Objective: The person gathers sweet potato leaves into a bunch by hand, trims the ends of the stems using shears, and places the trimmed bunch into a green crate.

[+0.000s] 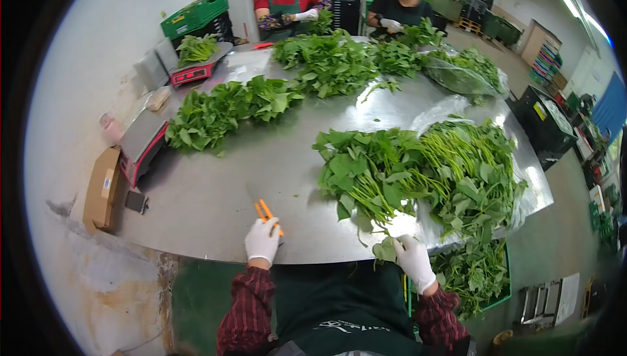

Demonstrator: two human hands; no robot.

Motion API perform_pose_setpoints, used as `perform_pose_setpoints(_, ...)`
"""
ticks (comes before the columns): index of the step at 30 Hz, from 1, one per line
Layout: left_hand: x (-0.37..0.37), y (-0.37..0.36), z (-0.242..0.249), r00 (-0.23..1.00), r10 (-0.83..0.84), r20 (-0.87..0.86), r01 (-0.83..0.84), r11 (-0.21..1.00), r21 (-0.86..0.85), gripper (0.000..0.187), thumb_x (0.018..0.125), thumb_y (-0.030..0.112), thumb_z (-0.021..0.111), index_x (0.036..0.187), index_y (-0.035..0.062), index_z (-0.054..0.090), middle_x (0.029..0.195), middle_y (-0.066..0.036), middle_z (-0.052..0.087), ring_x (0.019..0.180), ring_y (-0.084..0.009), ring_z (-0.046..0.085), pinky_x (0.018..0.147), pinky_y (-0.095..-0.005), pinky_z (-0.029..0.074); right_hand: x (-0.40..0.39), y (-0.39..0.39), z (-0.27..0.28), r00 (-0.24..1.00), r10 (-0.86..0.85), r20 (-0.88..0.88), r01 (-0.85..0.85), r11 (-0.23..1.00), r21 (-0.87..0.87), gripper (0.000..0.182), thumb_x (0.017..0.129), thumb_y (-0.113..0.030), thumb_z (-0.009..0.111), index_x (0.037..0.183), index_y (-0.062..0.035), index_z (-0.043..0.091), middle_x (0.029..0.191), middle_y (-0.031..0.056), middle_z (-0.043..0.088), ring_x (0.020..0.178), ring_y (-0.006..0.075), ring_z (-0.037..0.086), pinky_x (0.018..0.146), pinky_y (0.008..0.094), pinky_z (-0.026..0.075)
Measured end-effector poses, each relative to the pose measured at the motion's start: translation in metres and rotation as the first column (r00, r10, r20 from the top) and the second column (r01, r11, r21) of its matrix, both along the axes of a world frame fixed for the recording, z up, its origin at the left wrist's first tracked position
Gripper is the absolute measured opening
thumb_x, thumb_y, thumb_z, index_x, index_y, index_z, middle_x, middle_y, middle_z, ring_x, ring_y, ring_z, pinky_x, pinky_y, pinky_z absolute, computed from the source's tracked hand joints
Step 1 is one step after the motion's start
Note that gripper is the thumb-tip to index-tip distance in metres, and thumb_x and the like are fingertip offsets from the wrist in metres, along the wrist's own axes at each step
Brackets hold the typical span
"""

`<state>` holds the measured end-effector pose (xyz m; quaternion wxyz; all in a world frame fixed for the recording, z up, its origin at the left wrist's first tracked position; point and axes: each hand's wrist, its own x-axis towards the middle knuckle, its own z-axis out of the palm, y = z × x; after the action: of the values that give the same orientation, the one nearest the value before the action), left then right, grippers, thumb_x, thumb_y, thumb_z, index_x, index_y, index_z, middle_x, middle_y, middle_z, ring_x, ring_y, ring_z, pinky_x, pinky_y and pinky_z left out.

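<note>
My left hand (262, 241), in a white glove, is closed around orange-handled scissors (264, 210) near the front edge of the metal table (196, 206). Further right, my right hand (414, 260), also gloved, has its fingers pinched on a leafy green stem (385, 249) at the table edge. Just beyond that hand lies a large heap of leafy greens (418, 170), its stems showing, partly on clear plastic.
More greens (228, 111) form a row at the middle left. Two red scales (192, 74) stand along the left side, near a cardboard box (102, 189). A green crate (508, 277) of greens sits below the right edge. Two people work across the table.
</note>
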<state>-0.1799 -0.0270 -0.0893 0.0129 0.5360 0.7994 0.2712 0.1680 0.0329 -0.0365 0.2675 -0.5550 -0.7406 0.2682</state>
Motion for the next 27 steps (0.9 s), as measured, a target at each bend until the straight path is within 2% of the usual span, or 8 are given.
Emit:
perform_pose_setpoints(7,0.018,-0.013,0.014,0.994,0.014,-0.105,0.005,0.983,0.184,0.021,0.077,0.013,0.062,0.097,0.0087,0.065,0.099,-0.009,0.053,0.090,-0.0280,0.051,0.075,-0.0394,0.042,-0.023,0.064,-0.010,0.995,-0.072,0.067,0.044,0.935,0.351,0.019,0.085,-0.017,0.055,0.074,-0.0013,0.057,0.066,0.0186,0.057,0.065,0.0369,0.058,0.058,0.0441,0.046)
perform_pose_setpoints(13,0.060,-0.017,0.020,0.968,-0.249,-0.009,0.240,0.924,0.297,0.022,0.074,0.005,0.064,0.096,0.0073,0.065,0.100,-0.011,0.056,0.092,-0.0289,0.054,0.080,-0.0373,0.044,-0.029,0.087,-0.026,0.835,0.087,0.544,-0.113,0.993,0.015,0.028,0.086,-0.027,0.052,0.077,-0.0022,0.060,0.074,0.0190,0.064,0.069,0.0349,0.063,0.063,0.0435,0.050)
perform_pose_setpoints(16,0.066,-0.014,0.024,0.965,-0.260,0.021,0.242,0.922,0.303,0.022,0.074,0.005,0.064,0.095,0.0074,0.065,0.100,-0.010,0.057,0.092,-0.0279,0.054,0.080,-0.0367,0.044,-0.025,0.088,-0.002,0.946,0.001,0.325,-0.060,0.983,0.173,0.028,0.084,-0.023,0.052,0.066,-0.0015,0.054,0.064,0.0193,0.059,0.065,0.0369,0.058,0.060,0.0431,0.047)
perform_pose_setpoints(17,0.065,-0.011,0.026,0.963,-0.270,0.025,0.249,0.917,0.311,0.021,0.074,0.004,0.064,0.095,0.0074,0.065,0.100,-0.009,0.057,0.091,-0.0273,0.054,0.080,-0.0363,0.044,-0.014,0.095,-0.003,0.952,0.126,0.278,-0.218,0.918,0.332,0.026,0.087,-0.018,0.051,0.068,-0.0007,0.055,0.059,0.0150,0.058,0.052,0.0282,0.056,0.051,0.0355,0.045)
perform_pose_setpoints(19,0.067,-0.003,0.032,0.957,-0.290,0.027,0.266,0.909,0.320,0.021,0.074,0.004,0.064,0.094,0.0075,0.065,0.100,-0.009,0.057,0.091,-0.0268,0.055,0.079,-0.0359,0.044,-0.024,0.066,0.081,0.909,-0.073,-0.409,-0.045,0.962,-0.271,0.026,0.089,-0.016,0.050,0.070,0.0001,0.056,0.057,0.0077,0.057,0.044,0.0132,0.049,0.044,0.0246,0.039)
perform_pose_setpoints(20,0.070,0.003,0.036,0.950,-0.311,0.029,0.284,0.898,0.336,0.021,0.074,0.003,0.064,0.094,0.0073,0.066,0.099,-0.009,0.058,0.090,-0.0263,0.055,0.079,-0.0357,0.045,-0.018,0.065,0.090,0.827,-0.052,-0.560,-0.133,0.949,-0.284,0.028,0.091,-0.017,0.048,0.071,0.0007,0.057,0.057,0.0026,0.056,0.044,0.0038,0.044,0.042,0.0188,0.034)
perform_pose_setpoints(25,0.096,0.032,0.055,0.893,-0.440,0.094,0.364,0.829,0.425,0.021,0.075,0.002,0.063,0.095,0.0068,0.066,0.095,-0.009,0.060,0.088,-0.0257,0.058,0.077,-0.0343,0.047,-0.020,0.050,0.082,0.747,-0.147,-0.648,-0.109,0.935,-0.338,0.029,0.092,-0.019,0.048,0.073,0.0002,0.058,0.058,0.0024,0.056,0.045,0.0051,0.044,0.045,0.0179,0.034)
perform_pose_setpoints(27,0.111,0.034,0.060,0.773,-0.539,0.336,0.363,0.809,0.463,0.022,0.077,0.002,0.062,0.098,0.0071,0.066,0.093,-0.011,0.062,0.085,-0.0256,0.060,0.074,-0.0316,0.048,-0.026,0.031,0.086,0.684,-0.133,-0.717,-0.161,0.932,-0.326,0.031,0.093,-0.022,0.049,0.074,0.0001,0.058,0.059,0.0018,0.056,0.045,0.0046,0.044,0.045,0.0178,0.034)
